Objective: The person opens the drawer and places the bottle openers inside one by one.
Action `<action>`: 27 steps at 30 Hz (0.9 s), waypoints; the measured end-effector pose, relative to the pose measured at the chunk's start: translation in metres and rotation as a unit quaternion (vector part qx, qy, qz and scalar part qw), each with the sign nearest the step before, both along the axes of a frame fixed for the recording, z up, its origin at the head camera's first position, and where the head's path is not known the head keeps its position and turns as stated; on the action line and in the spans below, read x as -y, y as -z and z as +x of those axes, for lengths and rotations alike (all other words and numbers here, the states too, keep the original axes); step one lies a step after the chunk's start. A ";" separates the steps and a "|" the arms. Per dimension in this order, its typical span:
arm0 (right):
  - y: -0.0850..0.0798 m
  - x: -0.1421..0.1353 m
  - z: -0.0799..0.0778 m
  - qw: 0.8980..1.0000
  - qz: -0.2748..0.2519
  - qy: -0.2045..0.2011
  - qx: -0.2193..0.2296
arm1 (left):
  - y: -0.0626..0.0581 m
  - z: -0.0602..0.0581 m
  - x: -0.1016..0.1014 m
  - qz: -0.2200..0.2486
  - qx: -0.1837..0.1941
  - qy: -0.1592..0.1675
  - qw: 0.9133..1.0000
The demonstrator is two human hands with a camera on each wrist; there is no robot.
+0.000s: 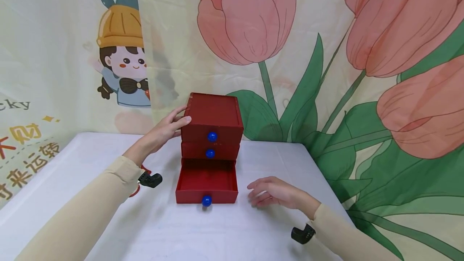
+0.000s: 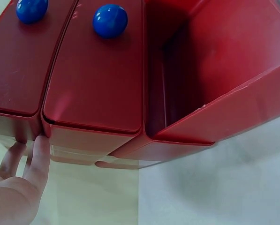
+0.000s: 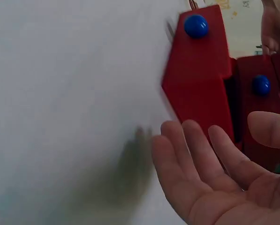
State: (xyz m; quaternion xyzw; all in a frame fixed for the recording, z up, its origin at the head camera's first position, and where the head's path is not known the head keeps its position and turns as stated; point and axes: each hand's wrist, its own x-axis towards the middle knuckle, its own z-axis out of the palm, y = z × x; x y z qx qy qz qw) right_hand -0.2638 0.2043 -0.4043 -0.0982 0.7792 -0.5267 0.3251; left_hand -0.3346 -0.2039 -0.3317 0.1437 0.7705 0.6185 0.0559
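Note:
A red chest of three stacked drawers (image 1: pixel 216 110) stands on the table, each drawer front bearing a blue round knob. The bottom drawer (image 1: pixel 206 178) is pulled out, and its inside looks bare. The middle and top drawers are closed. My left hand (image 1: pixel 164 130) rests against the upper left side of the chest, thumb near the top edge. In the left wrist view, its extended fingers (image 2: pixel 38 161) touch the side wall. To the right of the pulled-out drawer, my right hand (image 1: pixel 275 192) hovers with relaxed fingers, holding nothing; the right wrist view shows its palm (image 3: pixel 243 197).
A white cloth covers the table (image 1: pixel 174 233). Partly hidden behind the left wrist is a thin red curved item (image 1: pixel 135 191). Behind the table hangs a curtain printed with tulips (image 1: pixel 250 19) and a cartoon figure (image 1: pixel 125 51).

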 end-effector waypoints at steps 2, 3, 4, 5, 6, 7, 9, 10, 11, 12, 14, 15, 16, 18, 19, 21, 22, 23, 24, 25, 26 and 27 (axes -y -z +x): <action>-0.010 -0.003 -0.007 0.999 0.022 0.005 -0.039 | 0.000 -0.001 0.000 0.000 0.000 0.001 1.000; -0.015 -0.004 -0.012 0.998 0.030 0.007 -0.059 | 0.000 -0.001 0.000 0.000 -0.001 0.000 1.000; -0.020 -0.003 -0.016 0.996 0.036 0.011 -0.080 | 0.000 -0.001 0.000 0.000 -0.001 -0.001 1.000; -0.025 -0.002 -0.021 0.994 0.042 0.016 -0.099 | 0.000 -0.001 0.000 -0.001 -0.001 -0.002 1.000; -0.031 0.000 -0.025 0.992 0.047 0.021 -0.119 | 0.000 -0.001 0.000 -0.002 -0.002 -0.004 1.000; -0.036 0.003 -0.029 0.989 0.054 0.027 -0.138 | 0.000 -0.001 0.000 -0.001 -0.001 -0.005 1.000; -0.047 0.009 -0.036 0.981 0.069 0.040 -0.176 | 0.000 -0.001 0.000 -0.002 -0.002 -0.006 1.000; -0.052 0.013 -0.039 0.978 0.073 0.049 -0.190 | 0.001 -0.001 0.000 -0.002 -0.002 -0.006 1.000; -0.057 0.017 -0.042 0.974 0.078 0.056 -0.204 | 0.001 -0.001 0.000 -0.002 -0.002 -0.006 1.000; -0.062 0.021 -0.044 0.971 0.077 0.063 -0.217 | 0.002 -0.001 0.000 -0.002 -0.003 -0.004 1.000; -0.070 0.029 -0.049 0.966 0.071 0.075 -0.237 | 0.002 -0.001 -0.001 -0.002 -0.005 0.000 1.000; -0.073 0.034 -0.051 0.964 0.066 0.082 -0.245 | 0.002 -0.002 -0.001 -0.001 -0.005 0.000 1.000; -0.076 0.038 -0.054 0.962 0.060 0.087 -0.253 | 0.002 -0.002 -0.001 -0.001 -0.005 0.000 1.000; -0.081 0.046 -0.059 0.958 0.046 0.093 -0.267 | 0.002 -0.001 -0.001 0.001 -0.007 0.002 1.000; -0.083 0.050 -0.061 0.956 0.040 0.096 -0.273 | 0.002 -0.001 -0.002 0.003 -0.006 0.002 1.000; -0.085 0.056 -0.066 0.955 0.023 0.102 -0.279 | 0.003 -0.001 -0.003 0.005 -0.003 0.001 1.000; -0.086 0.059 -0.069 0.954 0.012 0.102 -0.281 | 0.002 -0.001 -0.003 0.006 -0.003 0.001 1.000; -0.086 0.062 -0.072 0.954 0.001 0.103 -0.282 | 0.002 0.000 -0.002 0.005 -0.004 0.002 1.000; -0.086 0.065 -0.075 0.954 -0.010 0.103 -0.281 | 0.002 0.000 -0.002 0.005 -0.003 0.002 1.000; -0.086 0.068 -0.077 0.954 -0.019 0.103 -0.279 | 0.001 0.000 -0.002 0.005 -0.002 0.002 1.000; -0.086 0.071 -0.080 0.954 -0.027 0.102 -0.279 | 0.001 0.001 -0.002 0.004 -0.002 0.001 1.000; -0.085 0.073 -0.082 0.955 -0.033 0.101 -0.278 | 0.001 0.001 -0.001 0.003 -0.002 0.001 1.000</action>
